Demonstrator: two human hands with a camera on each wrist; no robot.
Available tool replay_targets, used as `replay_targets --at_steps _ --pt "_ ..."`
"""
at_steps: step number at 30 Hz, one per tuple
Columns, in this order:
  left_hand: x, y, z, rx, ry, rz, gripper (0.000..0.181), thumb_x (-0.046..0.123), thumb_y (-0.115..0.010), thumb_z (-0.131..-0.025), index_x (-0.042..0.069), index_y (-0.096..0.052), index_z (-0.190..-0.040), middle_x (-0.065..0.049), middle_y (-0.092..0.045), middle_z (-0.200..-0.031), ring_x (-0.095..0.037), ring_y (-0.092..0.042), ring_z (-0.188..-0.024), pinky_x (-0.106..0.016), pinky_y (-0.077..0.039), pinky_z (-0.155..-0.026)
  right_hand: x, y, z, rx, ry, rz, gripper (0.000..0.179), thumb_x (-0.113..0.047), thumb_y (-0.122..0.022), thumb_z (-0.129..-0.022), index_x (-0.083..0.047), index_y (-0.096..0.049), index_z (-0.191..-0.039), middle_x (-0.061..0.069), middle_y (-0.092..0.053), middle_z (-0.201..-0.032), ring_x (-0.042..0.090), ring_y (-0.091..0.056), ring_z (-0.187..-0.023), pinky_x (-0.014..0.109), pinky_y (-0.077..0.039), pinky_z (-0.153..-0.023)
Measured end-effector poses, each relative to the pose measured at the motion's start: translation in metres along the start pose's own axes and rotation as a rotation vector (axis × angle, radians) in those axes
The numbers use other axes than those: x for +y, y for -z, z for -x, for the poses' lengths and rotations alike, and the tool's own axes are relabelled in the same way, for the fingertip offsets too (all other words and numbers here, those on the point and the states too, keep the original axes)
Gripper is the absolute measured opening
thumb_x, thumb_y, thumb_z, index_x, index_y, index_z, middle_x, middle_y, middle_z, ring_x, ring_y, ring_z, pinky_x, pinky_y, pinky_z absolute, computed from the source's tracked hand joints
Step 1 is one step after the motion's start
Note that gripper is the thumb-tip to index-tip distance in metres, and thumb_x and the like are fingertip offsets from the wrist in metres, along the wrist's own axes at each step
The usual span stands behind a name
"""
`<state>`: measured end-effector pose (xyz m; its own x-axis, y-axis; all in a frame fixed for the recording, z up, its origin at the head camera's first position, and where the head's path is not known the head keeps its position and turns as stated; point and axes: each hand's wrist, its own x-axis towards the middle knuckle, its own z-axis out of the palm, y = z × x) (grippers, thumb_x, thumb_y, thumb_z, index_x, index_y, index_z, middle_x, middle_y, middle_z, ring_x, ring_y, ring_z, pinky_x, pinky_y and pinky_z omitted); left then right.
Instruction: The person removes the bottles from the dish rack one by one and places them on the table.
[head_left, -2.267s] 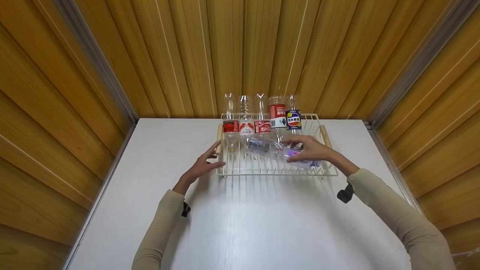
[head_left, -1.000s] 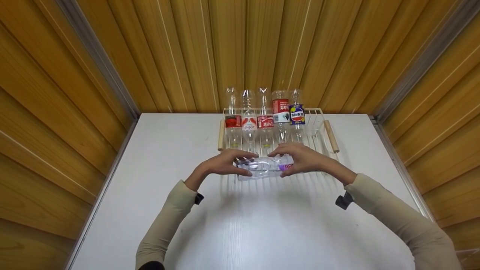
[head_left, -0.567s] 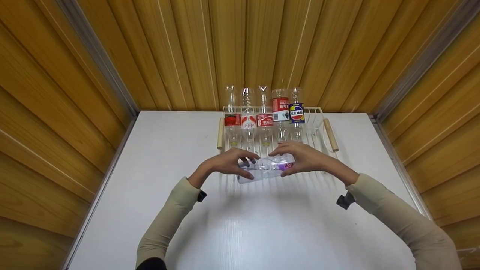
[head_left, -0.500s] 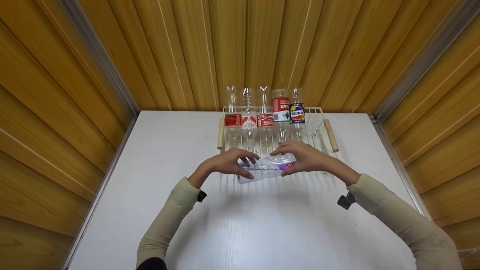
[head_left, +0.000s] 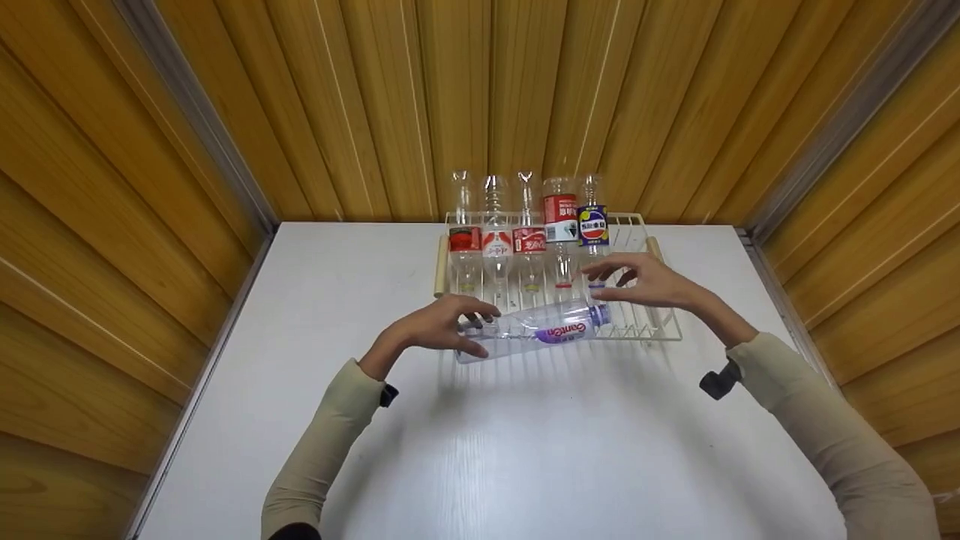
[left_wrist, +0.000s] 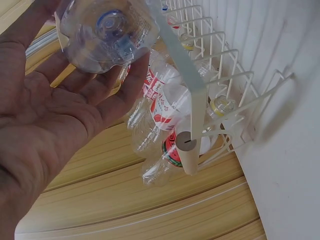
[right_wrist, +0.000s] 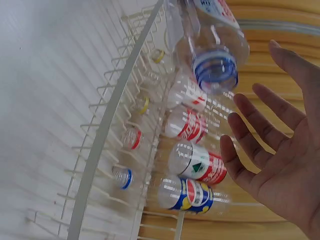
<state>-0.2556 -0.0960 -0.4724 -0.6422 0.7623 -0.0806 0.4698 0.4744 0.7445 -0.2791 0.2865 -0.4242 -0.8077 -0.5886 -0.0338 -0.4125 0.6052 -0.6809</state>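
A clear, uncapped plastic bottle with a purple-and-red label lies almost level above the front of a white wire rack. My left hand grips it by the base end, thumb nearer me and fingers behind. In the left wrist view the bottle's round base sits against the curled fingers. My right hand is off the bottle, fingers loosely bent, just beyond its blue-ringed neck. The right wrist view shows a gap between that neck and the right fingertips.
Several empty bottles stand side by side, upside down and leaning back, in the rack, filling its left and middle. Wooden handles flank the rack. It stands on a white table against a wood-panelled wall.
The bottle went from the right hand into both hands, over the rack's front. The right hand then let go and moved right and away, baring the neck; the left hand shifted slightly left with it.
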Motion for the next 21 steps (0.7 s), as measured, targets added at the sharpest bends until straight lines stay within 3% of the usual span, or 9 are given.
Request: replay_targets --at_steps 2,5,11,16,21 --pt "-0.003 0.0 0.004 0.027 0.004 0.018 0.064 0.025 -0.085 -0.085 0.011 -0.06 -0.142 -0.012 -0.064 -0.139 -0.031 -0.063 -0.124 -0.047 -0.054 -0.104 0.012 0.008 0.003 0.027 -0.057 0.001 0.045 -0.028 -0.07 -0.097 -0.011 -0.064 -0.138 0.014 -0.068 -0.128 0.03 -0.062 -0.118 0.03 -0.052 -0.093" --pt "-0.008 0.002 0.009 0.085 -0.002 0.042 0.064 0.025 -0.085 -0.084 0.01 -0.061 -0.141 -0.012 -0.065 -0.138 -0.035 -0.064 -0.122 -0.048 -0.055 -0.101 0.031 0.018 0.008 0.072 -0.136 0.004 0.044 -0.031 -0.065 -0.1 -0.009 -0.062 -0.139 0.015 -0.067 -0.128 0.03 -0.061 -0.118 0.033 -0.05 -0.096" --pt "-0.017 0.008 0.02 0.151 0.035 0.083 0.063 0.025 -0.085 -0.084 0.013 -0.061 -0.141 -0.019 -0.064 -0.136 -0.036 -0.062 -0.119 -0.051 -0.054 -0.101 0.069 0.028 0.018 0.116 -0.258 -0.045 0.056 -0.039 -0.062 -0.102 -0.008 -0.053 -0.148 0.021 -0.06 -0.14 0.038 -0.055 -0.128 0.061 -0.045 -0.107" --pt "-0.024 0.012 0.026 0.211 0.056 0.125 0.064 0.025 -0.083 -0.086 0.014 -0.058 -0.145 -0.015 -0.063 -0.138 -0.032 -0.062 -0.121 -0.051 -0.056 -0.1 0.1 0.031 0.025 0.185 -0.269 -0.129 0.067 -0.034 -0.065 -0.101 -0.006 -0.038 -0.156 0.025 -0.044 -0.156 0.047 -0.045 -0.14 0.067 -0.038 -0.113" --pt "-0.039 0.013 0.031 0.302 0.053 0.214 0.066 0.022 -0.082 -0.087 0.012 -0.055 -0.147 -0.011 -0.062 -0.142 -0.033 -0.061 -0.127 -0.052 -0.055 -0.102 0.118 0.03 0.03 0.23 -0.28 -0.159 0.066 -0.027 -0.065 -0.102 -0.002 -0.036 -0.156 0.026 -0.037 -0.16 0.05 -0.038 -0.144 0.068 -0.037 -0.113"
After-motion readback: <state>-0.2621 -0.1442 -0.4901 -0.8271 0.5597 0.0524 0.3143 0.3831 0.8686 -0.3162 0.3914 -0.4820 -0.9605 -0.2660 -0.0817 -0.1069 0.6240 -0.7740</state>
